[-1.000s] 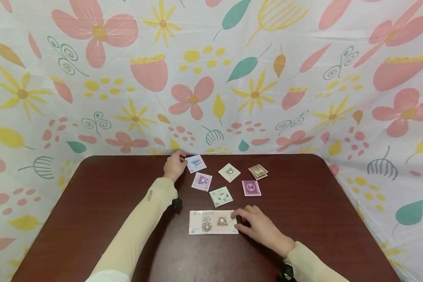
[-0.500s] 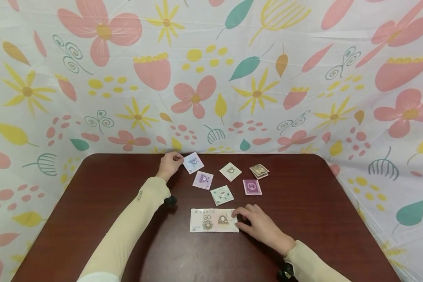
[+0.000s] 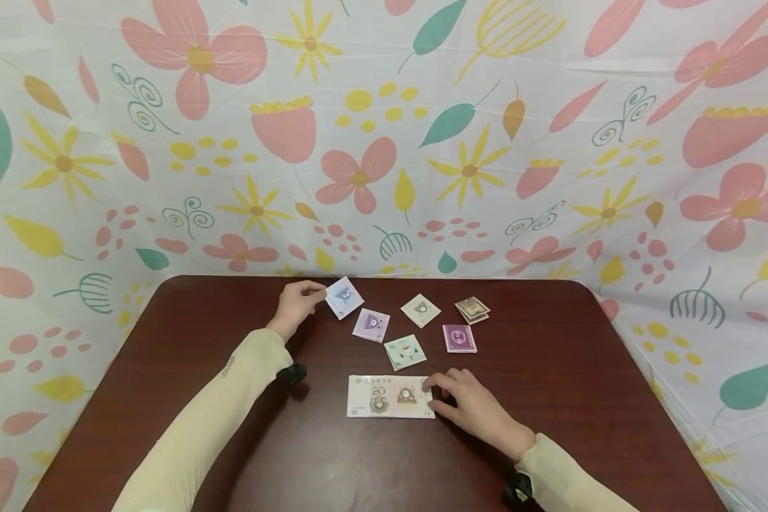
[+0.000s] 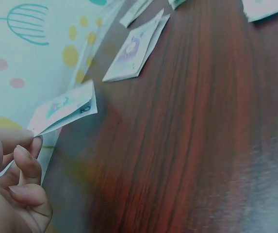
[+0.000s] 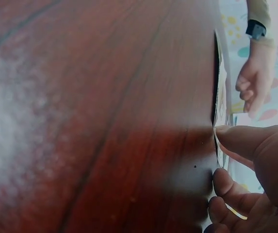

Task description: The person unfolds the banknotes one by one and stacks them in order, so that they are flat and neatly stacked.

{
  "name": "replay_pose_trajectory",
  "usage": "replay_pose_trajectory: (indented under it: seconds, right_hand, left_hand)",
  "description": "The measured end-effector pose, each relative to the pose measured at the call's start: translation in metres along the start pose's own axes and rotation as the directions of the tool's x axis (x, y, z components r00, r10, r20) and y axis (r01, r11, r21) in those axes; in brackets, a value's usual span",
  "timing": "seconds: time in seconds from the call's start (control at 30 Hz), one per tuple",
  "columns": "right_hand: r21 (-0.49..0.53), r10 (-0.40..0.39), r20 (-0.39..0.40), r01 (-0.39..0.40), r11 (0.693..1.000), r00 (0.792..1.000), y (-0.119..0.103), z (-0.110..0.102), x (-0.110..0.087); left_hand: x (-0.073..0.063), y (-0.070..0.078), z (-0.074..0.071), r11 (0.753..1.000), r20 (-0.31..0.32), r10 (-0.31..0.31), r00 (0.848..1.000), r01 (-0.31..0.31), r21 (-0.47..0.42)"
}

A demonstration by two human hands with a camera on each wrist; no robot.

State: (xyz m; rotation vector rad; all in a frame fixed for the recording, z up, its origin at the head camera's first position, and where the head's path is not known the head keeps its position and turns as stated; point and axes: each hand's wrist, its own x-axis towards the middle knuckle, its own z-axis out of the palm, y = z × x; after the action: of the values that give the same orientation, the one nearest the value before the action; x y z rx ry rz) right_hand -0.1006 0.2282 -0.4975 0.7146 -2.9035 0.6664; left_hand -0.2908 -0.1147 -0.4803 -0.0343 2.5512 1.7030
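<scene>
In the head view my left hand pinches the left corner of a folded blue play banknote near the table's far edge. The left wrist view shows that blue note tilted up off the wood, its folded halves slightly apart. A long, pale 20 play banknote lies flat nearer the front. My right hand holds its right end, with thumb and index finger at that edge. From the right wrist, the thumb meets the note's thin edge, seen almost side-on.
Several other folded play notes lie on the dark table: purple, green, pale olive, brown and magenta. A flower-print cloth hangs right behind the table's far edge.
My left hand has drawn the blue note slightly left, away from the purple one. My right hand stays at the 20 note's right end. The head view has shifted a little.
</scene>
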Motion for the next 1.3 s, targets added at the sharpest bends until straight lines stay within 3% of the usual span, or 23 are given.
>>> replay_pose_trajectory:
  seconds: [0.2,0.47,1.07,1.3]
  right_hand:
    - [0.001,0.002,-0.005,-0.002,1.0,1.0,0.0,0.0,-0.001]
    - [0.004,0.001,-0.015,0.0,1.0,1.0,0.002,0.002,-0.002]
    - [0.014,0.004,-0.017,-0.004,1.0,1.0,0.0,0.001,-0.002]
    - [0.015,-0.003,-0.03,0.004,1.0,1.0,0.0,0.002,-0.002]
  left_hand:
    - [-0.014,0.002,-0.003,0.993,0.022,-0.021,1.0,0.023,-0.113]
    - [-0.038,0.002,-0.003,0.984,0.082,0.002,0.997,0.013,-0.176]
    - [-0.087,0.008,0.019,0.972,0.218,0.0,0.976,0.051,-0.229]
    - [-0.101,0.012,0.026,0.964,0.262,0.035,0.964,0.036,-0.262]
